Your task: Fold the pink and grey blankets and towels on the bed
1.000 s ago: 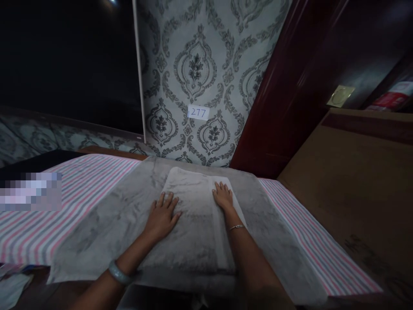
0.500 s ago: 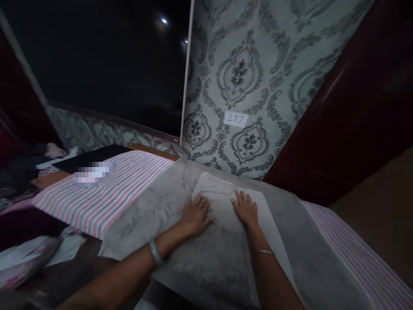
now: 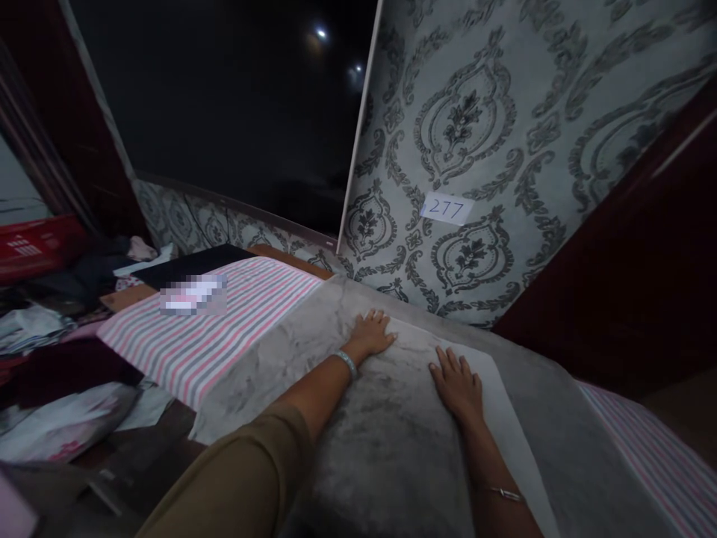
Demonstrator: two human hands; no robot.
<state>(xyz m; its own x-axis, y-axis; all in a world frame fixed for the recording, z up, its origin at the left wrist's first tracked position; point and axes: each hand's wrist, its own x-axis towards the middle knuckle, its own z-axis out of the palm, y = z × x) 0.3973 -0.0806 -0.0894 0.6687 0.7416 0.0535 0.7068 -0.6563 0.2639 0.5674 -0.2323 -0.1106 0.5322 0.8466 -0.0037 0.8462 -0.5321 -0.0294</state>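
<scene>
My left hand (image 3: 370, 334) lies flat, fingers spread, at the far left corner of a grey fabric piece (image 3: 386, 426). Its palm touches the cloth and holds nothing. Off to the right, my right hand (image 3: 458, 381) presses down with its fingers apart, also without anything in its grasp. A paler layer (image 3: 512, 426) shows along the right and far edges of the fabric piece. Beneath both spreads a larger mottled grey cloth (image 3: 252, 381). How the near side of the fabric lies is partly hidden by my left arm.
Pink, grey and white striped cloth (image 3: 224, 321) covers the surface on the left, and again at the right (image 3: 655, 441). Behind stand a dark television screen (image 3: 224, 97) and a patterned wall with a paper label (image 3: 447, 208) reading 277. Bags and clothes (image 3: 72, 418) crowd the lower left.
My left hand has slid forward to the far left corner of the pale layer, its arm now stretched further out. My right hand stays flat near the right edge. The view has turned leftward.
</scene>
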